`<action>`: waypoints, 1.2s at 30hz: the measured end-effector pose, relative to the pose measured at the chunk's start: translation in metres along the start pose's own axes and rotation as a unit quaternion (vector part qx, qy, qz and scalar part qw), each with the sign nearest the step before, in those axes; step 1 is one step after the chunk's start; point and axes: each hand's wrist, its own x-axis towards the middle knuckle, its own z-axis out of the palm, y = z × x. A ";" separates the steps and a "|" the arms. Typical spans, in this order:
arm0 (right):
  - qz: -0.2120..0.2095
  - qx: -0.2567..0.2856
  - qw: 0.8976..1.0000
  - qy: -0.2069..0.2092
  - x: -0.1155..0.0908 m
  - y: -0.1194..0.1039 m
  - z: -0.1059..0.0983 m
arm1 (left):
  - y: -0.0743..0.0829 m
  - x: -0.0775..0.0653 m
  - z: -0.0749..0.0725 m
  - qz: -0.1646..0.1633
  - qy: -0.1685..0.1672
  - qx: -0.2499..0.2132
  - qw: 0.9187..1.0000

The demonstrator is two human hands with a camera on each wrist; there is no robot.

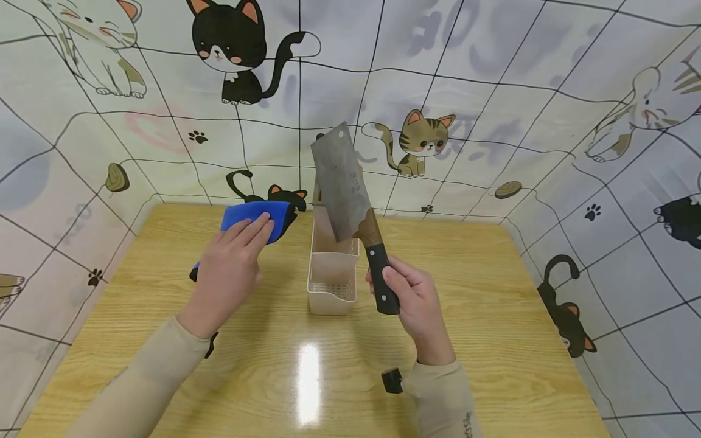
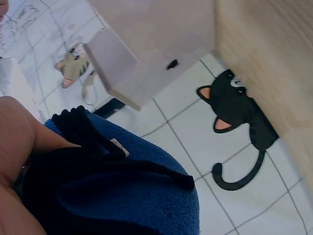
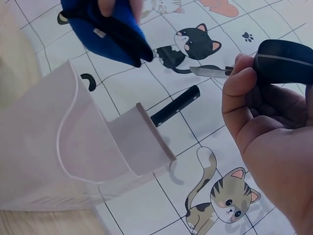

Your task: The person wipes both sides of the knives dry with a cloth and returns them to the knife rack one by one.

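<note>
My left hand (image 1: 227, 277) holds a folded blue cloth (image 1: 238, 213) with black trim. Its fingers lie along the top of the cloth, and the right wrist view shows a digit on the cloth's other side. A cleaver (image 1: 342, 182) with a broad grey blade is in my right hand (image 1: 420, 298), gripped by its black riveted handle (image 1: 378, 267). The blade tilts up and to the left, overlapping a beige plastic holder (image 1: 331, 305) in the head view. Cloth and cleaver are apart, the cloth left of the blade.
The holder stands on a wooden table (image 1: 482, 316), its compartments in a row running away from me. Another black handle (image 3: 177, 105) sticks out of its rear slot. Cat-printed sheeting (image 1: 339, 79) encloses the table's back and sides.
</note>
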 end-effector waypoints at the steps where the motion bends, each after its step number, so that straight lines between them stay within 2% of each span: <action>1: 0.001 -0.004 1.000 0.003 0.001 -0.001 0.000 | -0.002 -0.001 0.001 -0.002 -0.004 0.001 1.000; 10: 0.019 -0.034 0.998 0.041 0.004 -0.002 -0.002 | -0.019 -0.008 0.013 -0.014 -0.019 0.009 1.000; 16: 0.028 -0.043 0.997 0.052 0.004 0.001 -0.003 | -0.029 -0.013 0.021 -0.028 -0.033 0.013 0.999; 23: 0.028 -0.048 0.997 0.060 0.004 0.002 -0.006 | -0.041 -0.021 0.033 -0.054 -0.079 0.028 0.995; 30: 0.030 -0.054 0.996 0.062 0.004 0.004 -0.009 | -0.051 -0.028 0.045 -0.075 -0.136 0.047 0.987; 36: 0.041 -0.061 0.995 0.064 0.004 0.005 -0.011 | -0.058 -0.035 0.056 -0.076 -0.144 0.061 0.985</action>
